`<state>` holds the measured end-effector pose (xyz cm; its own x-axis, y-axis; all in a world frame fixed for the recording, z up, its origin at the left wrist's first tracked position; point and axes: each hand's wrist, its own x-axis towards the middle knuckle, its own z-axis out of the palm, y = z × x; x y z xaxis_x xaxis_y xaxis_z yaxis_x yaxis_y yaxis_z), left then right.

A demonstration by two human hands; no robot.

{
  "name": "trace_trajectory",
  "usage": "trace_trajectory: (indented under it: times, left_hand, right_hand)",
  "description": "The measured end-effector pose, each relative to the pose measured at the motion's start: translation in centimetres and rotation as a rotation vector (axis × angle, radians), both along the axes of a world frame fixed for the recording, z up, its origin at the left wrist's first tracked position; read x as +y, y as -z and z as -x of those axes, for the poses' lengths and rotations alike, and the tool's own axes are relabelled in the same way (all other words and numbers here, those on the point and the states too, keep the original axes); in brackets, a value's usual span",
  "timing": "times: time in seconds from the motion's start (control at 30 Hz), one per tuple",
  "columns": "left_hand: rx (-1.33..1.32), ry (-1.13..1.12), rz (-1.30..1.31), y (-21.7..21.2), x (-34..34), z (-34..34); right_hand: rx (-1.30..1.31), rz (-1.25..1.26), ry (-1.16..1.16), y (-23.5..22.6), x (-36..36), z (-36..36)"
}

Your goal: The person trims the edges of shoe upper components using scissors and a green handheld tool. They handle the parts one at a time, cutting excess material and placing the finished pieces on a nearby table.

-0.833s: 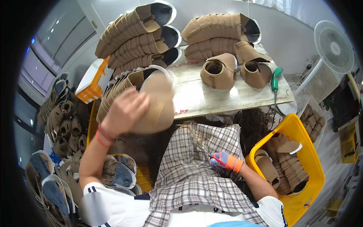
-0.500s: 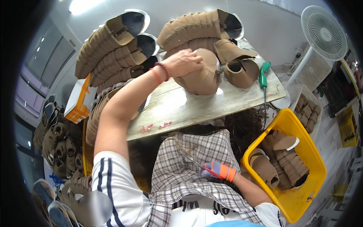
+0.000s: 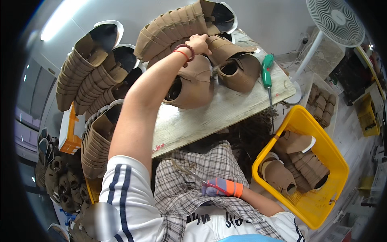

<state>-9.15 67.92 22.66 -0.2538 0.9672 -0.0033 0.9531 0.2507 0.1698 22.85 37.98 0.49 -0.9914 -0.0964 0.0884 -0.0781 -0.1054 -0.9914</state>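
On the table in front of me, one shoe upper lies left of another upper, with the screwdriver to their right. Stacked uppers run along the table's far side, where my left hand rests. A basket of uppers sits right of my lap, the fan beyond it. My right hand lies in my lap.

Shoe workshop (stacked brown uppers; worn workbench).
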Motion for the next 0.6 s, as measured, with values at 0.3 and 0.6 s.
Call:
trace_trajectory:
  times: [0.3, 0.6]
  left_hand:
    - [-0.932, 0.508, -0.717, -14.2, -13.7, 0.7]
    - [-1.849, -0.506, -0.778, -1.4, -50.7, -4.1]
  right_hand:
    - [0.0, -0.005, 0.126, 0.0, -1.5, -1.1]
    - [-0.338, 0.353, 0.912, -6.2, 0.3, -4.2]
